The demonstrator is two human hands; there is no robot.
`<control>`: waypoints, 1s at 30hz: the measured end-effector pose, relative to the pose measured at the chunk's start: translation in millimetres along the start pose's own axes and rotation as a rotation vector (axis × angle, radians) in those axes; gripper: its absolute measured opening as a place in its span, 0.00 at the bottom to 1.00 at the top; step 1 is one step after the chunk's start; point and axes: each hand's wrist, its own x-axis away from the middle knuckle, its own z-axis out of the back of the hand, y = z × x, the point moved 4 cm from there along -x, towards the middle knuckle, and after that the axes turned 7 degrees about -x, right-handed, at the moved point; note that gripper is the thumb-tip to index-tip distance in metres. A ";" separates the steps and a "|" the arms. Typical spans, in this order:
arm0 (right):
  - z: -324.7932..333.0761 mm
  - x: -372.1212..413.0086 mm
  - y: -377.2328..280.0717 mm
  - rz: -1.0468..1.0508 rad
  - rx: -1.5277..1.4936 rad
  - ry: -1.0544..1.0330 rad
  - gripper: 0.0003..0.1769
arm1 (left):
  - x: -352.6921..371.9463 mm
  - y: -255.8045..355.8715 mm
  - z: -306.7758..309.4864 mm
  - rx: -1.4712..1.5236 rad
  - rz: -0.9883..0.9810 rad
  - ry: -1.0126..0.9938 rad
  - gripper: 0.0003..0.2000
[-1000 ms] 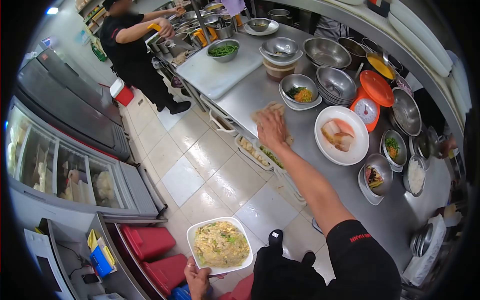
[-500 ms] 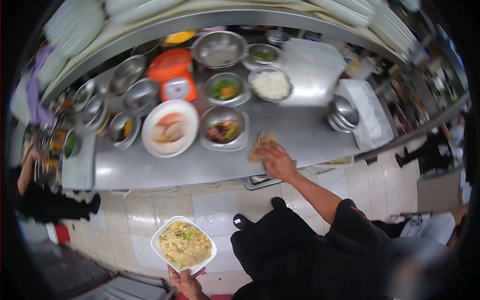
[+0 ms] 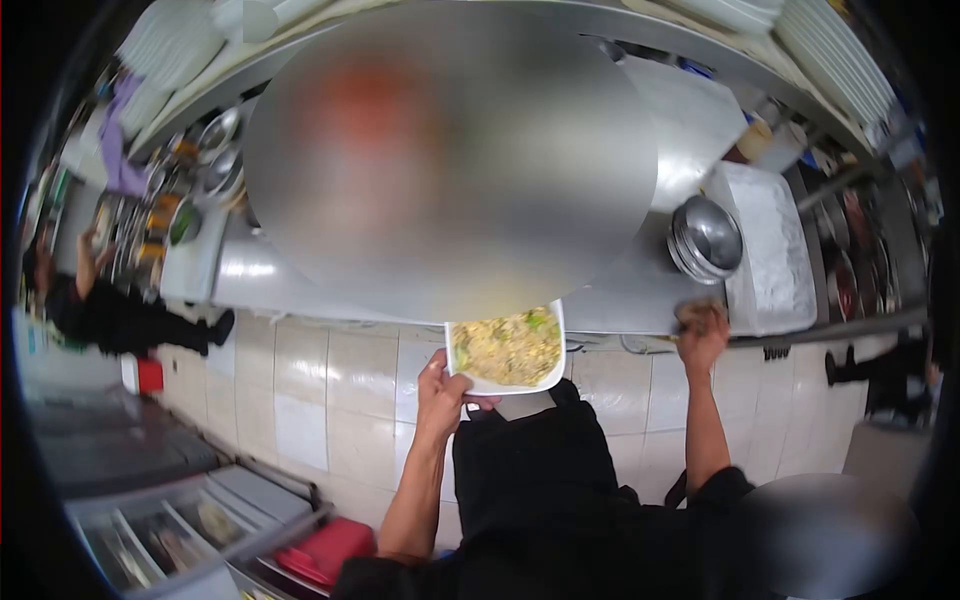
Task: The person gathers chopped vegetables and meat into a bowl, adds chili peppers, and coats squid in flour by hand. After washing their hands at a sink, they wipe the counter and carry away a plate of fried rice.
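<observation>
My left hand [image 3: 440, 395] grips the near left edge of a squarish white bowl [image 3: 520, 388], thumb over the rim. Fried rice [image 3: 505, 348] with green bits fills the bowl, which is in front of the counter's near edge. Toward the right end of the steel counter [image 3: 625, 310], my right hand [image 3: 706, 340] is closed over a brownish cloth [image 3: 697, 312] near the front edge. Stacked metal bowls [image 3: 708, 238] stand just beyond that hand. A large blurred patch hides the middle of the counter.
A white tray [image 3: 768, 250] lies at the counter's right end. Plates [image 3: 170, 45] are stacked on the shelf above. At the far left another person [image 3: 110, 310] stands, with one more at the far right. A red container [image 3: 325, 550] sits at lower left.
The bowl of fried rice has come up and right toward the counter in my left hand. My right hand has moved right along the counter's front with the cloth.
</observation>
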 end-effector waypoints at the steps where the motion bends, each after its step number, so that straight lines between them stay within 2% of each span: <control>1: 6.4 4.7 23.1 -0.173 0.034 -0.015 0.15 | 0.4 -0.6 -8.9 0.043 0.006 0.007 0.19; 2: 20.8 -0.2 20.2 -0.313 -0.039 -0.103 0.15 | 2.9 -2.1 -17.0 0.089 0.006 0.018 0.17; 3: 32.1 1.5 16.3 -0.269 -0.059 -0.099 0.16 | 8.4 -5.7 -21.8 0.117 -0.019 0.079 0.17; 4: 36.3 1.5 14.7 -0.220 -0.174 -0.190 0.16 | 14.2 -9.8 -27.0 0.109 -0.020 0.066 0.19; 5: 30.4 1.7 11.6 -0.051 -0.181 -0.125 0.16 | 24.8 -12.4 -27.9 0.108 -0.033 0.100 0.22; 6: 24.9 -17.3 -19.1 0.021 -0.238 -0.120 0.15 | 30.7 -7.7 -28.6 0.097 -0.058 0.149 0.21; 7: 2.2 -33.8 -24.1 0.111 -0.269 -0.116 0.14 | 35.8 -3.8 -31.1 0.093 -0.092 0.226 0.21; 9: -58.3 -99.2 -59.5 0.425 -0.474 -0.043 0.14 | 41.4 2.8 -38.4 0.170 -0.127 0.352 0.20; 10: -73.2 -116.7 -93.1 0.481 -0.642 -0.103 0.15 | 65.1 -3.3 -34.5 0.243 -0.192 0.562 0.20; 12: -144.5 -161.6 -109.4 0.754 -0.406 -0.114 0.16 | 80.5 2.6 -54.7 0.345 -0.274 0.620 0.20; 13: -188.4 -191.7 -118.0 0.870 -0.283 -0.084 0.19 | 85.2 18.8 -73.2 0.375 -0.293 0.769 0.20; 18: -310.2 -283.0 -204.5 1.098 -0.382 -0.148 0.17 | 86.6 22.7 -147.7 0.624 -0.320 1.468 0.21; 19: -275.3 -288.1 -246.9 1.180 -0.388 -0.078 0.17 | 135.9 -8.6 -146.4 0.745 -0.411 1.548 0.21; 20: -265.9 -294.7 -260.8 1.219 -0.401 -0.054 0.16 | 156.0 -29.0 -159.7 0.809 -0.459 1.633 0.21; 22: -254.4 -289.6 -274.0 1.263 -0.397 -0.058 0.16 | 208.4 -69.7 -191.3 0.933 -0.462 1.989 0.21; 24: -249.7 -284.7 -273.6 1.294 -0.398 -0.077 0.15 | 252.2 -123.3 -228.9 1.075 -0.502 2.245 0.21; 26: -254.7 -276.5 -277.3 1.359 -0.451 -0.143 0.15 | 295.1 -170.4 -274.0 1.063 -0.508 2.506 0.19; 28: -244.0 -277.4 -272.2 1.456 -0.455 -0.175 0.14 | 327.1 -209.9 -314.2 1.077 -0.393 2.696 0.15; 29: -236.6 -281.7 -263.6 1.460 -0.439 -0.182 0.14 | 340.4 -261.4 -337.1 1.189 -0.372 2.871 0.12; 30: -227.4 -286.5 -246.8 1.426 -0.394 -0.175 0.13 | 358.2 -269.2 -349.8 1.171 -0.537 2.894 0.17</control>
